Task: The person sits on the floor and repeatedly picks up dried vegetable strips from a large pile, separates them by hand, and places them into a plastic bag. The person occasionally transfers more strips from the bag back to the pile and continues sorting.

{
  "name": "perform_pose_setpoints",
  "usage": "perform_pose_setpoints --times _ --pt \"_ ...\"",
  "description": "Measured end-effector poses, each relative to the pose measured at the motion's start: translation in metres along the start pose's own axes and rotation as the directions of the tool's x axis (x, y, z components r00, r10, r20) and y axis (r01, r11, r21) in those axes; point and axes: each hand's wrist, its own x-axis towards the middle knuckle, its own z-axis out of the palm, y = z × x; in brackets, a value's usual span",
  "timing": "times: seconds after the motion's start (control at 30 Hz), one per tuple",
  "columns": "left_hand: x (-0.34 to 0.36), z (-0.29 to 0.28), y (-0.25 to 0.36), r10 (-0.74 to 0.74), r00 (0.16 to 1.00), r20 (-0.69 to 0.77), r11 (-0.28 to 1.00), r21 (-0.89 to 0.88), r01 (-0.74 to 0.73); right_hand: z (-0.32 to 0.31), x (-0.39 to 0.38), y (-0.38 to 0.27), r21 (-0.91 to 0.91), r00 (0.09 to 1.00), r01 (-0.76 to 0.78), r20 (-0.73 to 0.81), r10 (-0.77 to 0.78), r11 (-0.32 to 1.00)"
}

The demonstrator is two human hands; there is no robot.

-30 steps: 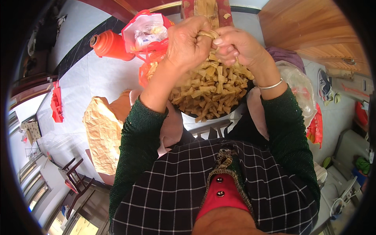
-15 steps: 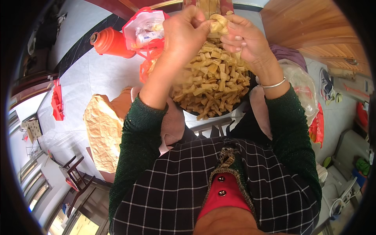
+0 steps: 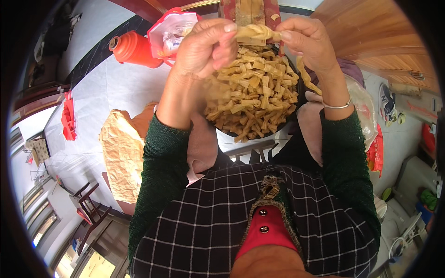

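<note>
A yellowish strip of tofu skin (image 3: pixel 255 33), with a knot in its middle, is stretched between my two hands. My left hand (image 3: pixel 206 48) pinches its left end between thumb and curled fingers. At the other end, my right hand (image 3: pixel 309 42) grips it with thumb and forefinger, and a long tail of the strip hangs below that hand. Under my hands lies a heap of knotted tofu-skin pieces (image 3: pixel 257 90) in a dark round basin (image 3: pixel 302 85), whose rim is mostly covered. Beyond the heap, flat tofu-skin strips (image 3: pixel 250 11) lie on a red patterned surface.
An orange-red thermos flask (image 3: pixel 135 50) and a red-and-white bag (image 3: pixel 160 37) stand at the far left. Crumpled brown paper (image 3: pixel 121 148) is by my left arm. To the right are a clear plastic bag (image 3: pixel 365 104), a purple cloth (image 3: pixel 351 70) and a wooden cabinet (image 3: pixel 371 32).
My hands have moved apart, drawing the bunched strip out lengthwise with its knot tightened. A long tail now shows below my right hand.
</note>
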Motion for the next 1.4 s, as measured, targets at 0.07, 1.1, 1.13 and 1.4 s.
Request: perform_pose_setpoints --times 0.07,1.1,1.13,1.4 --pt "-0.003 -0.005 0.001 -0.033 0.999 -0.018 0.981 0.189 0.036 0.007 0.000 -0.004 -0.034 1.000 0.003 -0.018 -0.004 0.999" --pt "0.041 -0.040 -0.024 0.123 0.887 -0.445 -0.294 0.837 0.461 -0.008 0.036 0.081 -0.882 0.926 -0.351 -0.376 -0.020 0.315" --pt "0.036 -0.032 -0.018 0.024 0.881 -0.472 -0.273 0.845 0.460 -0.010 0.035 0.081 -0.912 0.924 -0.336 -0.368 -0.108 0.235" --pt "0.019 0.004 -0.059 0.162 0.890 -0.425 0.761 0.628 0.162 0.058 0.024 0.015 0.520 0.859 -0.439 0.003 0.512 0.733"
